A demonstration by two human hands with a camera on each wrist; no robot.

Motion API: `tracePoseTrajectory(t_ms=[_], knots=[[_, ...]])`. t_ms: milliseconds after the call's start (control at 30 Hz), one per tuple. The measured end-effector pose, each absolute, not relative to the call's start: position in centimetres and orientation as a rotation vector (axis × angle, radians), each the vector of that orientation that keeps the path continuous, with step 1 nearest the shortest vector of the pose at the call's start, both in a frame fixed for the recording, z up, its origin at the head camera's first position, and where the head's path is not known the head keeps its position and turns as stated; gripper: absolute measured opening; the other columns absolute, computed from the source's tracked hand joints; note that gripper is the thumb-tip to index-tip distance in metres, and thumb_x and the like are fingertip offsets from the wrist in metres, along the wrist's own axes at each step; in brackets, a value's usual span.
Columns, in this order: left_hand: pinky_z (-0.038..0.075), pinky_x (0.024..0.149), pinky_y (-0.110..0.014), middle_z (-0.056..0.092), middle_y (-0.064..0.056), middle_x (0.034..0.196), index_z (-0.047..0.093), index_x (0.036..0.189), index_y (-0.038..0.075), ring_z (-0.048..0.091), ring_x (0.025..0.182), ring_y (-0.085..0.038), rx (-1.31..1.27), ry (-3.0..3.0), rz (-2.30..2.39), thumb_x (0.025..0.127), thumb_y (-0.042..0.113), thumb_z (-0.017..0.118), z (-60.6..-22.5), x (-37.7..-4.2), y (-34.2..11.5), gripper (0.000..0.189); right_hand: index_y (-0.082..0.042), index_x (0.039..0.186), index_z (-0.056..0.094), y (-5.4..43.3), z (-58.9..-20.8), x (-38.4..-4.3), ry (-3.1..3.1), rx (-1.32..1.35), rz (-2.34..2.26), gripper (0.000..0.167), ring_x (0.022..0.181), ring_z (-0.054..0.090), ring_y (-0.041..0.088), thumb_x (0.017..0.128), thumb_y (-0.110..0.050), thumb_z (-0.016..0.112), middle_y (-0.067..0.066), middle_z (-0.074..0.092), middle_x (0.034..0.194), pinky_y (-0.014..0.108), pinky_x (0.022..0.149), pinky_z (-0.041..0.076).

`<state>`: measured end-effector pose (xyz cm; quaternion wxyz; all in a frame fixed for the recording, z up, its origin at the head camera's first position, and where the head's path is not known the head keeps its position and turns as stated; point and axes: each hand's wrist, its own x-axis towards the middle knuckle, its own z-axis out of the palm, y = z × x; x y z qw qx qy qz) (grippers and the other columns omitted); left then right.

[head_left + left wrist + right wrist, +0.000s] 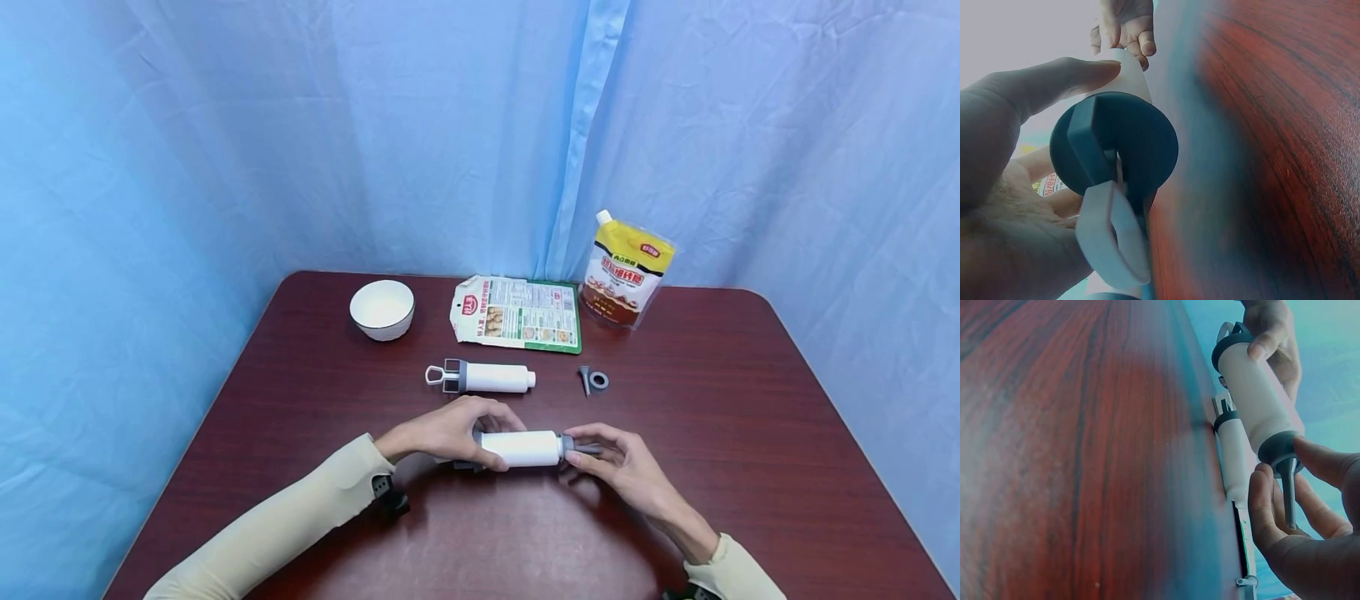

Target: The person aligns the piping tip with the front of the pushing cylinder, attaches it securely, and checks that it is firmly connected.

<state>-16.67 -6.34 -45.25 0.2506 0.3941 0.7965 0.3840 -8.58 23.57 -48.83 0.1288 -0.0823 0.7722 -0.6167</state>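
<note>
A white syringe with grey end fittings lies crosswise between both hands. My left hand grips the barrel near its handle end, thumb on the near side. In the left wrist view, the grey flange and the white pull loop face the camera. At the other end my right hand pinches the grey ring cap between thumb and fingers. A thin grey nozzle sticks out of that cap, in among the right fingers.
Behind the hands lies a second white syringe. Right of it are a loose grey nozzle and a grey ring. Farther back stand a white bowl, a flat printed packet and a yellow-topped spout pouch.
</note>
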Motion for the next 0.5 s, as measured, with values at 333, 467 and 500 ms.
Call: tracePoseTrajectory(t_ms=[333, 467, 500], knots=[[0.053, 0.097, -0.026, 0.075, 0.007, 0.122, 0.071, 0.130, 0.020, 0.067, 0.102, -0.006, 1.075, 2.090, 1.055, 0.090, 0.024, 0.083, -45.18, -17.00, -6.42, 0.042, 0.000, 0.125, 0.069, 23.77, -48.73, -8.83, 2.307, -0.399, -1.810, 0.035, 0.097, 0.075, 0.013, 0.092, -0.007, 0.078, 0.025, 0.071, 0.122, 0.025, 0.083, 0.061], [0.052, 0.098, -0.026, 0.075, 0.007, 0.122, 0.071, 0.129, 0.020, 0.067, 0.104, -0.005, 1.068, 2.064, 1.065, 0.090, 0.026, 0.083, -45.37, -17.11, -6.59, 0.041, 0.001, 0.124, 0.070, 23.54, -48.85, -8.86, 2.302, -0.426, -1.820, 0.035, 0.099, 0.074, 0.010, 0.091, -0.006, 0.079, 0.025, 0.071, 0.121, 0.025, 0.084, 0.062], [0.052, 0.098, -0.025, 0.075, 0.007, 0.122, 0.071, 0.129, 0.021, 0.067, 0.104, -0.005, 1.064, 2.064, 1.066, 0.090, 0.026, 0.083, -45.40, -17.09, -6.63, 0.041, 0.000, 0.123, 0.070, 23.47, -48.87, -8.86, 2.311, -0.419, -1.814, 0.034, 0.098, 0.074, 0.010, 0.091, -0.007, 0.079, 0.025, 0.071, 0.121, 0.025, 0.084, 0.062]])
